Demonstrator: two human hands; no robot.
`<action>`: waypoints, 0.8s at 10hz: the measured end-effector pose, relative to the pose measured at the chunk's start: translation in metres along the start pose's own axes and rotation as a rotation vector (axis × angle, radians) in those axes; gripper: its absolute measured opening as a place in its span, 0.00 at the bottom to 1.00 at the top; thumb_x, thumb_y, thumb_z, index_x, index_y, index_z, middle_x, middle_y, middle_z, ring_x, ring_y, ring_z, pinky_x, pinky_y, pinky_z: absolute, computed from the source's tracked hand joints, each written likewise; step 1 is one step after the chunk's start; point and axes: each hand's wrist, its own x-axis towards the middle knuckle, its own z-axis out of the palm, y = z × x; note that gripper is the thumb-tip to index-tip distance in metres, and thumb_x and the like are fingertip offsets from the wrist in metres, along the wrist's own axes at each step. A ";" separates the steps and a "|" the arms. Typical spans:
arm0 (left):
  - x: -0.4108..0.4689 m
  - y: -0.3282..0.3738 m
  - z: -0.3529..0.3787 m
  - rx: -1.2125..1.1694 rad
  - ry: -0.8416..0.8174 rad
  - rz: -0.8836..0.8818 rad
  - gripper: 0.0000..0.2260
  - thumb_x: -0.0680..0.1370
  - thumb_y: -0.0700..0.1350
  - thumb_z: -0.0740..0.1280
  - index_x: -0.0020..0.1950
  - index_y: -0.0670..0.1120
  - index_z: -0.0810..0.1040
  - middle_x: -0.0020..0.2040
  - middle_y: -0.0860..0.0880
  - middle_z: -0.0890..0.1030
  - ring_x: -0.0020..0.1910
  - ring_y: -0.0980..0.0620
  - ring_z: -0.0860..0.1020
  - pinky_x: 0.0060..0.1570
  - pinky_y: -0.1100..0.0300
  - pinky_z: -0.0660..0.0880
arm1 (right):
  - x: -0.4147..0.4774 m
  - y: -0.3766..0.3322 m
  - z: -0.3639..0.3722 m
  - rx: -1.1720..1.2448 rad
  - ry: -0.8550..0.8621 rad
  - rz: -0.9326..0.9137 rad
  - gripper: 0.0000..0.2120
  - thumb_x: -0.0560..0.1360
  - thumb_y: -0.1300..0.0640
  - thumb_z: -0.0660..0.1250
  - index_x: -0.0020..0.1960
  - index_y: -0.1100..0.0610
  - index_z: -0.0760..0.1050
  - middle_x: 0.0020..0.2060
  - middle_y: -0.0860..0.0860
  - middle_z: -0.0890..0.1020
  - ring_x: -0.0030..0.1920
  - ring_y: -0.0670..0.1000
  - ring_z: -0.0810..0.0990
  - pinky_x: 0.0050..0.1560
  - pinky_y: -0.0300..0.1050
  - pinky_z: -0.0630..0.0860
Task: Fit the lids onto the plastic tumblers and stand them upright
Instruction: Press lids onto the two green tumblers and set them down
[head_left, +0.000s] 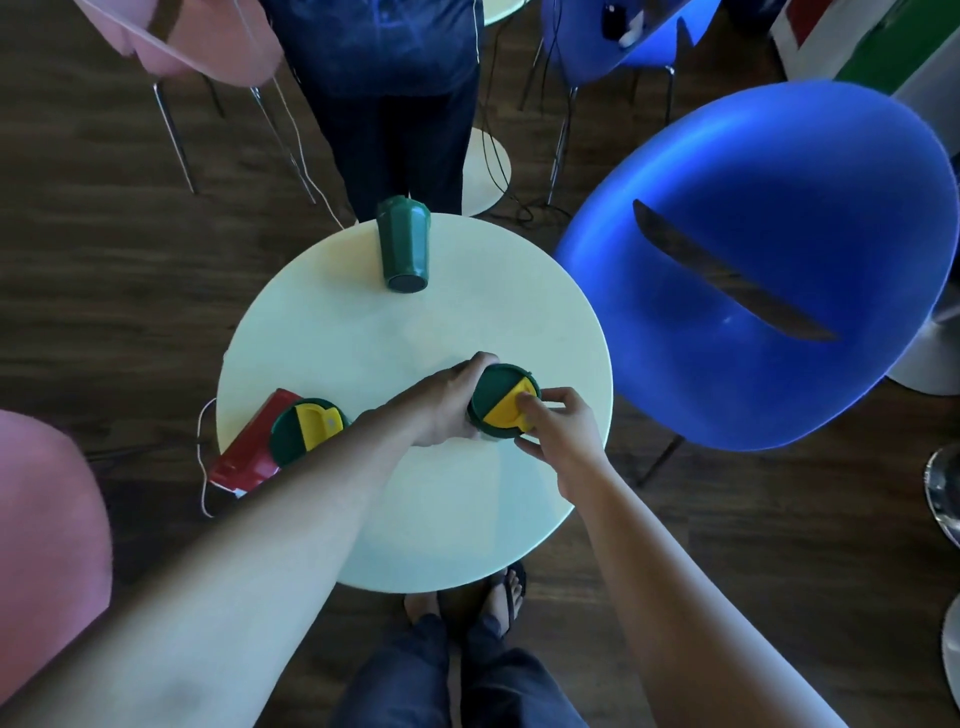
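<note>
Standing at table's (322, 322) left edge: lidded tumbler (306, 431), dark green, yellow flip tab, beside a red packet (244, 457). Far rim: bare green tumbler (402, 244), upside down, lid missing. Right of centre: third tumbler (501, 402), upright; left hand (449, 402) wrapped closed around its body, right hand (558, 428) curled, fingertips pressing the yellow tab. Judged light, rigid, smooth plastic, likely slippery; best gripped round the wall while pressing the lid rim.
</note>
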 end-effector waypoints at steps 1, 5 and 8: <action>0.004 -0.003 -0.002 0.009 -0.046 -0.019 0.37 0.74 0.41 0.76 0.79 0.49 0.62 0.76 0.48 0.68 0.73 0.49 0.69 0.63 0.63 0.66 | 0.000 0.002 0.001 -0.116 0.018 -0.029 0.13 0.73 0.48 0.70 0.54 0.52 0.74 0.48 0.54 0.83 0.47 0.51 0.83 0.54 0.55 0.82; -0.007 0.002 -0.019 -0.070 -0.041 -0.002 0.36 0.77 0.40 0.72 0.80 0.52 0.58 0.78 0.49 0.65 0.75 0.50 0.66 0.62 0.66 0.63 | -0.014 -0.009 0.009 -0.364 0.101 -0.141 0.24 0.74 0.44 0.68 0.66 0.52 0.68 0.61 0.52 0.74 0.51 0.51 0.78 0.47 0.45 0.72; -0.053 -0.009 -0.083 0.167 0.226 0.170 0.27 0.76 0.42 0.72 0.74 0.50 0.69 0.67 0.47 0.76 0.65 0.47 0.76 0.63 0.53 0.72 | -0.042 -0.045 0.066 -0.624 0.250 -0.691 0.09 0.74 0.51 0.68 0.52 0.53 0.77 0.52 0.51 0.78 0.48 0.55 0.80 0.49 0.50 0.77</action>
